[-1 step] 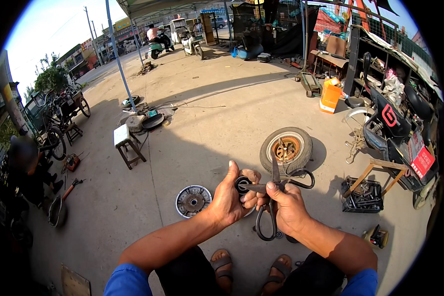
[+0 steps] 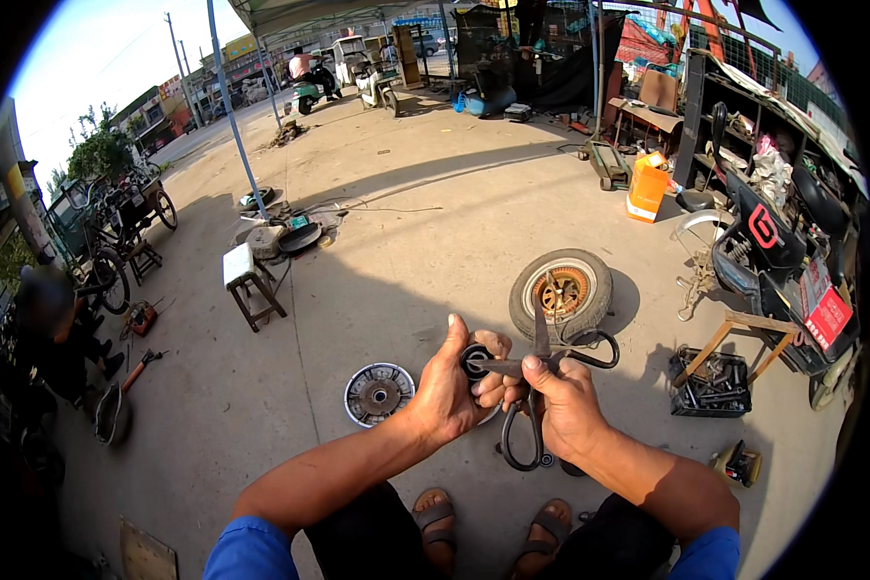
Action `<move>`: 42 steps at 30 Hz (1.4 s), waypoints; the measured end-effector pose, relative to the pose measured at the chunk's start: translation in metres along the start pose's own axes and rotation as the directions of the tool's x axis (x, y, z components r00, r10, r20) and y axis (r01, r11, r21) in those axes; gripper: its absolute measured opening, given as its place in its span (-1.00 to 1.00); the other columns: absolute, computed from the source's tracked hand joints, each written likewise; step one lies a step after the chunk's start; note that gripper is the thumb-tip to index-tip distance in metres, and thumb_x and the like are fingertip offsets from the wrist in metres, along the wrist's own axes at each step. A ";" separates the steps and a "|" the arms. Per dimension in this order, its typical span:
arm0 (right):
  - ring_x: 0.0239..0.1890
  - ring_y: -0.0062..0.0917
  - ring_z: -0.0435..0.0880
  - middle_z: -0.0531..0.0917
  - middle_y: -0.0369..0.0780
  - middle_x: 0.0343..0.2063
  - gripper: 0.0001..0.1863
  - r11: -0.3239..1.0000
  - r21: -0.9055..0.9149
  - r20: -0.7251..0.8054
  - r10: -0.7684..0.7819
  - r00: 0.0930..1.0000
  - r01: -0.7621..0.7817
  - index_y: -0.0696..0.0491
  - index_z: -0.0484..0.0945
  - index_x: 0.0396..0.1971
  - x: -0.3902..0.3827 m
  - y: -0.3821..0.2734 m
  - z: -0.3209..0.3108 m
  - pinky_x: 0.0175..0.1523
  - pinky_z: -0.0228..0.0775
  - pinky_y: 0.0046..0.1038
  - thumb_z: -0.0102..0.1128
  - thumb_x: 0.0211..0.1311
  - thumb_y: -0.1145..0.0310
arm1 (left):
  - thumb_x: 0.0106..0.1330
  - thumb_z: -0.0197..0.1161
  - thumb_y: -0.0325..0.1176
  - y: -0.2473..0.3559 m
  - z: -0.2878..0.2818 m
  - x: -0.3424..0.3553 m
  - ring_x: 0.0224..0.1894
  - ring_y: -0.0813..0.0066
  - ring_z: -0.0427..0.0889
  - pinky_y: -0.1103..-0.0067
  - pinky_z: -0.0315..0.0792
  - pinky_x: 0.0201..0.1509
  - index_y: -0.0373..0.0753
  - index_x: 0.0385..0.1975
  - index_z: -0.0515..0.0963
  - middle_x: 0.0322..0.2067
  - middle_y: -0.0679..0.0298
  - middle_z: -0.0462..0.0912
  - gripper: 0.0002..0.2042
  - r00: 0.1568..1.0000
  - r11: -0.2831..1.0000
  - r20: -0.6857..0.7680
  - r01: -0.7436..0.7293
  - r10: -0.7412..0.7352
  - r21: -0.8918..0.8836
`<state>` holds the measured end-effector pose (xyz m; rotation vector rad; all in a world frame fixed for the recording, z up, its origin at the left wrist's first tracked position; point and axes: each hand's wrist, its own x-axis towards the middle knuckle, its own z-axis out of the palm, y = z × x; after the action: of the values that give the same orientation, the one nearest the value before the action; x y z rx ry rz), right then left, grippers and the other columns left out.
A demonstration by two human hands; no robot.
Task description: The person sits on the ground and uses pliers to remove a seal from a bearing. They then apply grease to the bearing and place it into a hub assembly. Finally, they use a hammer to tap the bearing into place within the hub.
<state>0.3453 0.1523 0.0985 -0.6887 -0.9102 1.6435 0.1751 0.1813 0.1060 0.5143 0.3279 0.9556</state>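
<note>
One step in hand, seemingly: prying or scraping inside bearing-like ring [image 2: 468, 355], held lower left of tyred wheel [image 2: 572, 282]. Next move likely calls for steady ring, controlled pressure. Left hand [image 2: 445, 389]: grip wrapped round ring. Right hand [image 2: 568, 411]: grip pinching spread scissors [image 2: 549, 364] near pivot, one tip at bore; contact unclear.
</note>
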 end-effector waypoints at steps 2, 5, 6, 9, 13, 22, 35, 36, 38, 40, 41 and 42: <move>-0.40 -0.51 0.66 0.68 -0.19 -0.41 -0.73 1.000 -0.018 -0.036 -0.009 0.999 0.008 0.23 0.61 -0.31 0.001 -0.001 0.001 -0.22 0.55 -0.41 0.22 0.43 0.28 | 0.47 -0.34 0.35 0.001 0.006 0.001 -0.62 0.44 0.21 0.43 0.36 -0.34 -0.25 -0.30 0.40 -0.66 0.31 0.22 -0.32 0.999 1.000 -0.031 -0.012 0.012 -0.013; -0.38 -0.52 0.65 0.68 -0.20 -0.40 -0.73 1.000 0.000 -0.067 -0.012 0.998 0.012 0.22 0.61 -0.31 0.001 -0.002 0.001 -0.21 0.54 -0.41 0.22 0.42 0.28 | 0.44 -0.36 0.38 0.002 0.009 -0.001 -0.63 0.42 0.20 0.45 0.37 -0.33 -0.26 -0.24 0.40 -0.70 0.32 0.21 -0.29 1.000 1.000 -0.018 -0.014 0.015 0.027; -0.38 -0.52 0.65 0.68 -0.20 -0.40 -0.73 1.000 0.014 -0.073 -0.010 0.997 0.011 0.22 0.61 -0.31 0.001 -0.002 0.001 -0.20 0.54 -0.41 0.22 0.42 0.28 | 0.44 -0.36 0.38 0.002 0.009 -0.001 -0.63 0.43 0.19 0.46 0.37 -0.34 -0.26 -0.22 0.40 -0.69 0.32 0.22 -0.29 1.000 1.000 -0.019 -0.013 0.014 0.028; -0.35 -0.52 0.65 0.68 -0.21 -0.38 -0.73 0.999 0.029 -0.049 -0.018 0.999 0.020 0.20 0.61 -0.31 0.001 -0.001 -0.001 -0.18 0.52 -0.42 0.22 0.43 0.27 | 0.43 -0.35 0.39 0.002 0.007 0.000 -0.62 0.44 0.20 0.47 0.36 -0.34 -0.27 -0.16 0.41 -0.68 0.31 0.25 -0.27 1.000 1.000 -0.010 0.000 0.000 0.011; -0.34 -0.52 0.65 0.69 -0.21 -0.36 -0.74 0.998 0.065 -0.104 0.018 0.994 -0.012 0.18 0.60 -0.29 0.001 -0.004 0.002 -0.18 0.51 -0.43 0.22 0.43 0.25 | 0.45 -0.27 0.36 0.006 0.004 -0.001 -0.59 0.43 0.24 0.50 0.34 -0.35 -0.28 -0.07 0.42 -0.66 0.27 0.29 -0.30 1.000 1.000 0.014 0.024 -0.024 -0.011; -0.38 -0.51 0.67 0.70 -0.21 -0.37 -0.75 0.994 0.101 -0.115 0.042 0.993 -0.030 0.15 0.58 -0.29 0.002 -0.010 -0.004 -0.24 0.53 -0.40 0.25 0.39 0.24 | 0.52 0.03 0.07 0.007 -0.006 -0.001 -0.44 0.37 0.38 0.59 0.32 -0.40 -0.33 0.00 0.46 -0.47 0.18 0.46 -0.51 0.997 0.999 0.069 0.021 -0.019 -0.031; -0.44 -0.55 0.67 0.69 -0.23 -0.41 -0.74 0.998 0.055 -0.165 0.043 0.985 -0.035 0.14 0.60 -0.29 0.002 -0.010 -0.004 -0.29 0.52 -0.44 0.28 0.37 0.21 | 0.43 0.23 -0.16 0.004 -0.011 0.001 -0.21 0.38 0.57 0.59 0.37 -0.40 -0.35 0.03 0.47 -0.19 0.10 0.58 -0.62 0.995 0.991 0.102 0.012 0.002 -0.131; -0.43 -0.55 0.67 0.69 -0.23 -0.41 -0.74 0.998 0.053 -0.166 0.044 0.985 -0.036 0.13 0.60 -0.28 0.002 -0.010 -0.006 -0.30 0.51 -0.44 0.28 0.37 0.21 | 0.36 0.24 -0.28 0.004 -0.011 0.001 -0.21 0.38 0.57 0.58 0.38 -0.38 -0.35 0.02 0.48 -0.19 0.10 0.59 -0.66 0.994 0.993 0.108 -0.004 0.016 -0.116; -0.43 -0.55 0.67 0.69 -0.23 -0.41 -0.73 0.997 0.062 -0.163 0.055 0.985 -0.045 0.14 0.61 -0.29 0.002 -0.011 -0.008 -0.29 0.52 -0.43 0.27 0.37 0.20 | 0.22 0.27 -0.52 0.005 -0.011 -0.001 -0.19 0.39 0.56 0.54 0.39 -0.34 -0.35 0.01 0.50 -0.20 0.10 0.60 -0.66 0.992 0.996 0.122 -0.034 0.045 -0.086; -0.44 -0.55 0.66 0.69 -0.23 -0.42 -0.73 0.996 0.067 -0.160 0.061 0.985 -0.051 0.14 0.61 -0.30 0.002 -0.014 -0.008 -0.29 0.53 -0.43 0.27 0.37 0.20 | 0.03 0.21 -0.68 0.004 -0.013 -0.001 -0.19 0.40 0.56 0.51 0.39 -0.31 -0.36 -0.01 0.52 -0.18 0.10 0.61 -0.57 0.987 0.997 0.148 -0.048 0.058 -0.064; -0.44 -0.56 0.66 0.68 -0.23 -0.42 -0.72 0.996 0.067 -0.160 0.067 0.985 -0.057 0.14 0.61 -0.30 0.000 -0.016 -0.007 -0.28 0.54 -0.42 0.27 0.37 0.19 | -0.06 0.18 -0.75 0.004 -0.014 -0.001 -0.19 0.40 0.56 0.50 0.39 -0.29 -0.36 -0.02 0.53 -0.18 0.10 0.61 -0.51 0.985 0.997 0.161 -0.056 0.064 -0.054; -0.44 -0.56 0.66 0.68 -0.23 -0.42 -0.72 0.996 0.068 -0.161 0.075 0.984 -0.065 0.14 0.61 -0.31 -0.001 -0.018 -0.007 -0.28 0.55 -0.42 0.27 0.37 0.19 | -0.12 0.18 -0.79 0.004 -0.009 -0.004 -0.19 0.41 0.55 0.50 0.38 -0.27 -0.36 -0.03 0.54 -0.18 0.10 0.62 -0.48 0.986 0.996 0.155 -0.057 0.067 -0.069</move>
<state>0.3609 0.1551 0.1098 -0.8072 -0.7216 1.6435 0.1656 0.1828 0.1007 0.5401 0.1388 0.9764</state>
